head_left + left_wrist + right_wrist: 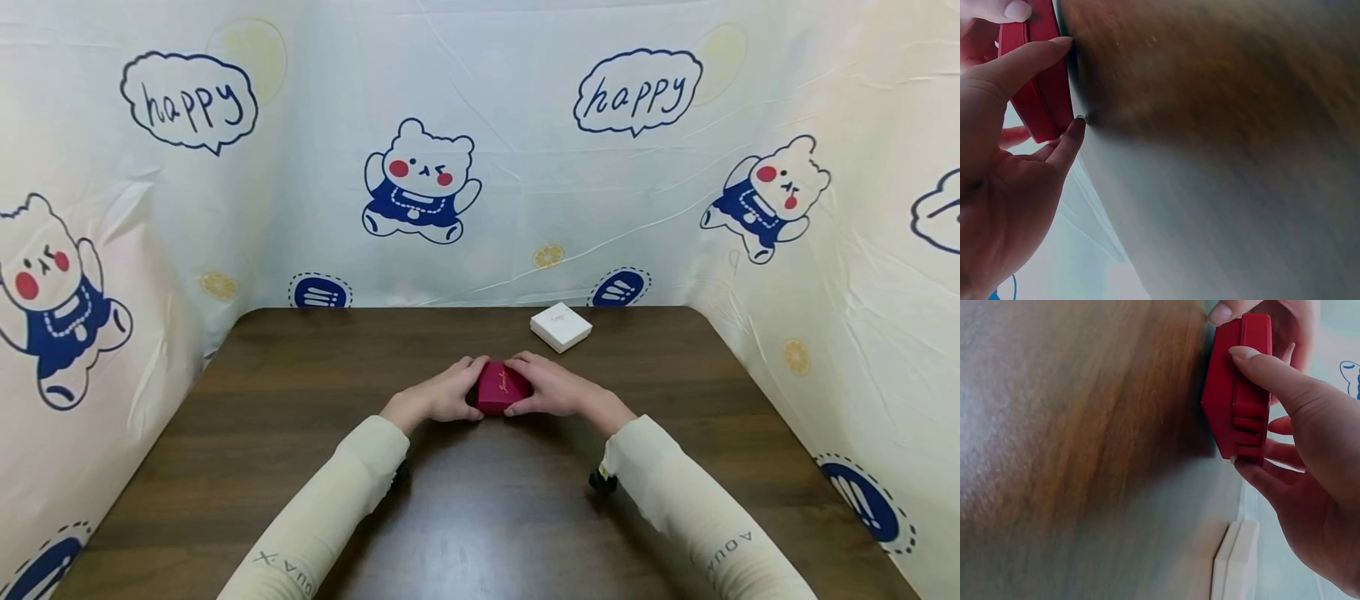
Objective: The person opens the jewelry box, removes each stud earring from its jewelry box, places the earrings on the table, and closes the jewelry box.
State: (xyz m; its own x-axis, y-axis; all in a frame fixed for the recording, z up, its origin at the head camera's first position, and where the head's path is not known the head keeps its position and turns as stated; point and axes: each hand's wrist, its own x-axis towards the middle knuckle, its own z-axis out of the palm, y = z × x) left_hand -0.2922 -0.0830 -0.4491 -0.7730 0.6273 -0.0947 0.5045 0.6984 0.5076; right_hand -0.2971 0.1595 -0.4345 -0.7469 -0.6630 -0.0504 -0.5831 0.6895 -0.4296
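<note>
- The red box [501, 389] is gripped from both sides by the left hand [448, 392] and right hand [555, 388].
- It is seen over the table [480, 508], left of and nearer than the white box [561, 327].

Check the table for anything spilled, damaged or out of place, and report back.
No spill or damage shows. The square white box looks slightly askew, its sides angled against the far edge of the brown wood-grain table. The red box with gold lettering, gripped by the left hand and right hand, shows nothing odd.
</note>
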